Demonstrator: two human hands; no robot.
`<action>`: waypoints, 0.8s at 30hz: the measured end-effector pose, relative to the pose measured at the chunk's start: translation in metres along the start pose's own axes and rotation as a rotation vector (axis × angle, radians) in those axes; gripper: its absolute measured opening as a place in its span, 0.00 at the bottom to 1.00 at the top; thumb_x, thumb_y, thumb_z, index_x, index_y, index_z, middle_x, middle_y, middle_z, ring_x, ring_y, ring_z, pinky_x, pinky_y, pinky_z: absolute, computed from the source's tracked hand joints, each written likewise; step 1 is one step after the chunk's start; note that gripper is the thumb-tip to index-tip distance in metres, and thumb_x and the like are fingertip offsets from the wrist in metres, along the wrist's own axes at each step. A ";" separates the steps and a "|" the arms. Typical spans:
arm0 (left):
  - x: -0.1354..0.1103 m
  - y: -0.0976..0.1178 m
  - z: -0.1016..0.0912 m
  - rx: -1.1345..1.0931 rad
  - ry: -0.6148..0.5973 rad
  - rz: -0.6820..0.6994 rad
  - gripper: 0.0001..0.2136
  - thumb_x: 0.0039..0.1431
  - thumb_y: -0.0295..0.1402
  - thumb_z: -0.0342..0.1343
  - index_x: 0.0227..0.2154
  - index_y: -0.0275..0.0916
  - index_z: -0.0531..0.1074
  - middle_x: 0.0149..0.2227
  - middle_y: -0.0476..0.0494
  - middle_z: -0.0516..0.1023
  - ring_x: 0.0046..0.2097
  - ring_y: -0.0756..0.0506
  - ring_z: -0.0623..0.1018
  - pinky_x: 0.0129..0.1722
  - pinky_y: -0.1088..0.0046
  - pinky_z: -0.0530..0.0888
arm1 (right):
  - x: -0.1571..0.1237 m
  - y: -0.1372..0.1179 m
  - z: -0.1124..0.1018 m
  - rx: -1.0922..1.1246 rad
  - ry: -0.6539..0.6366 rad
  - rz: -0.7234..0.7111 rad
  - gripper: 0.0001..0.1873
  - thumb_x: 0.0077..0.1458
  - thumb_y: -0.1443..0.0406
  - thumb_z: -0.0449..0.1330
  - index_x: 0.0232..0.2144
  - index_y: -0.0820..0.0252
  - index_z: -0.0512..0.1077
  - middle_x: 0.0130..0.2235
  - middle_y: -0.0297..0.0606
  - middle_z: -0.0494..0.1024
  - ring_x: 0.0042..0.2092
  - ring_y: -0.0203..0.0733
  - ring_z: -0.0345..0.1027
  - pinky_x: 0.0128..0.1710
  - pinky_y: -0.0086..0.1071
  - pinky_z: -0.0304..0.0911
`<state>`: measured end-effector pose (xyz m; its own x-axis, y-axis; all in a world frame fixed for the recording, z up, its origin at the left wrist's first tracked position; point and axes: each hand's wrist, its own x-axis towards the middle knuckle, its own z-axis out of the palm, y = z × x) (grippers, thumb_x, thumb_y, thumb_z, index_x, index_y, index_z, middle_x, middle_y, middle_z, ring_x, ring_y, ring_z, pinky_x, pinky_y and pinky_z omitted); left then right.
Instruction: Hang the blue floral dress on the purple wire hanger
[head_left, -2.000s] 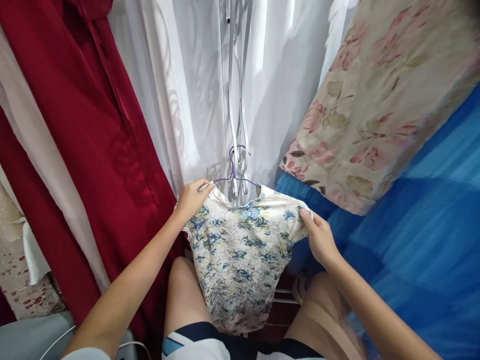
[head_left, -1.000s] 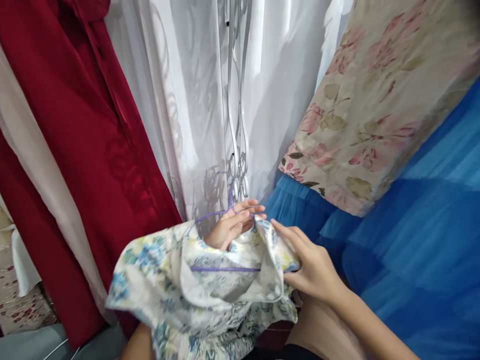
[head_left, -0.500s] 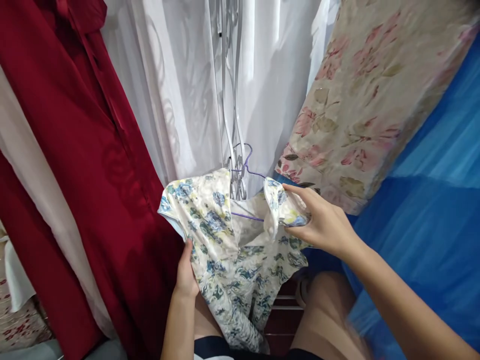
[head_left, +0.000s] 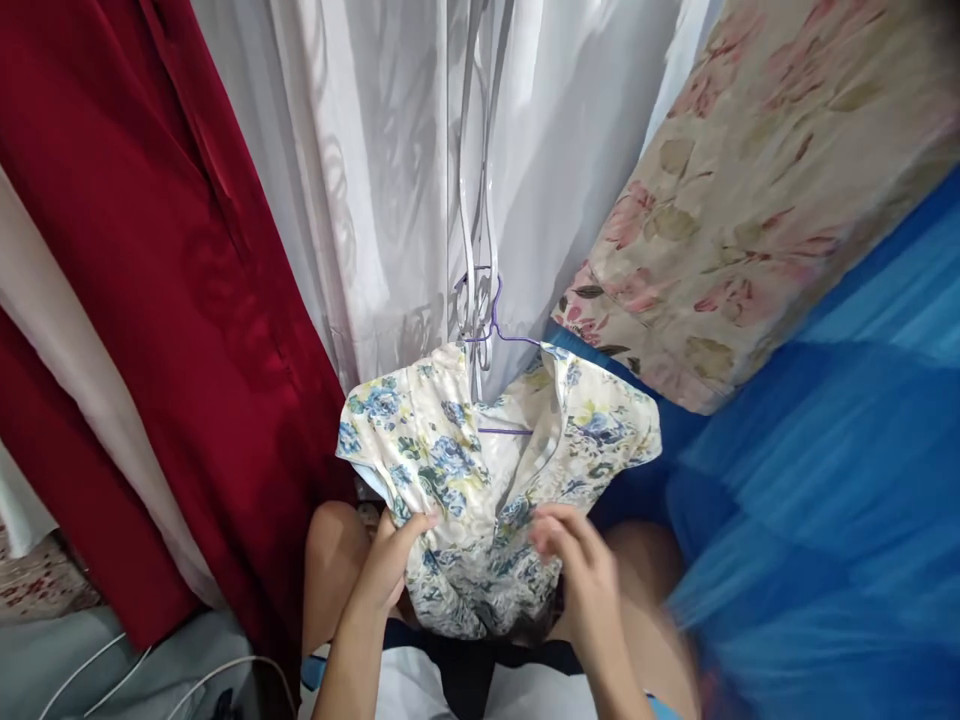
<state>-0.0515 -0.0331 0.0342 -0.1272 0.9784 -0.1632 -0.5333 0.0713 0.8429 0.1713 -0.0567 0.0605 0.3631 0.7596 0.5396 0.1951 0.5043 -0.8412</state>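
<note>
A white floral dress (head_left: 450,470) with blue flowers and short sleeves is on a purple wire hanger (head_left: 510,338), its neckline gaping at the front. At the dress's left side, my left hand (head_left: 394,560) is closed on the fabric, thumb on the front and fingers hidden behind. My right hand (head_left: 581,560) is at the right of the dress's front, fingers bent and blurred by motion. Whether those fingers touch or pinch the cloth is unclear. The hanger's hook meets a white strip of hangers or hooks (head_left: 487,220) hanging down.
Dark red cloth (head_left: 217,400) hangs on the left and white curtains (head_left: 390,180) behind. To the right are a pink-flowered cream cloth (head_left: 675,230) and blue tulle (head_left: 825,500). White cables (head_left: 232,662) lie at the lower left. My knees are under the dress.
My right hand has let go of the right shoulder and come down to the front. That shoulder now lies spread out on the hanger. My left hand has moved slightly lower, still holding the side.
</note>
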 end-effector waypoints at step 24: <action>-0.031 -0.003 0.012 0.168 -0.072 0.136 0.23 0.37 0.24 0.61 0.42 0.41 0.77 0.39 0.42 0.81 0.44 0.38 0.79 0.42 0.64 0.77 | -0.013 0.023 0.040 0.077 -0.627 0.414 0.10 0.61 0.59 0.55 0.30 0.59 0.66 0.26 0.32 0.68 0.28 0.36 0.60 0.29 0.30 0.53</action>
<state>-0.0360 -0.0610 0.0430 -0.1248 0.9921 -0.0106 -0.3675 -0.0363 0.9293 0.1351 -0.0387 0.0360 -0.1985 0.9730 0.1177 0.0828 0.1363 -0.9872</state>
